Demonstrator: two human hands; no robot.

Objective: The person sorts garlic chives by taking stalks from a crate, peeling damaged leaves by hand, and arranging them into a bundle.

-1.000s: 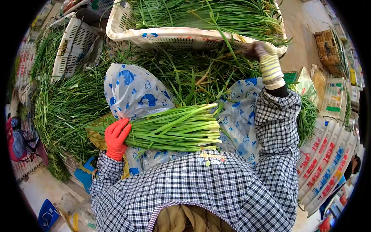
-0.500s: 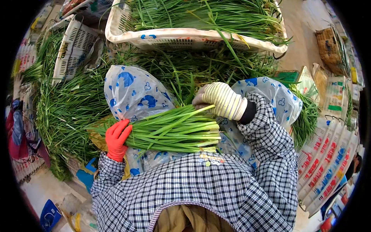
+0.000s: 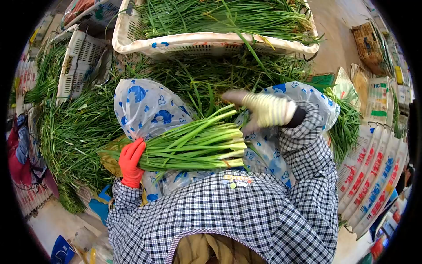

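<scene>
My left hand [image 3: 132,163], in a red glove, is closed around the leafy end of a bunch of garlic chives [image 3: 193,145]. The bunch lies across my lap, its pale stem ends pointing right. In a yellow-and-white striped glove, my right hand [image 3: 266,110] hovers just beyond the stem ends, apart from them. Its fingers stretch left with the thumb spread away, somewhat blurred, and nothing shows in them. Clear plastic with blue prints [image 3: 151,103] covers both my knees.
A white plastic crate [image 3: 211,38] full of chives stands in front of me. Loose greens [image 3: 83,141] heap on the floor at left, around another white crate [image 3: 81,61]. Printed white crates [image 3: 373,176] stand at right, with a brown carton [image 3: 371,48] farther back.
My right hand has moved right, off the top of the bunch, and its fingers have opened. My left hand keeps its hold; the stem ends have fanned slightly.
</scene>
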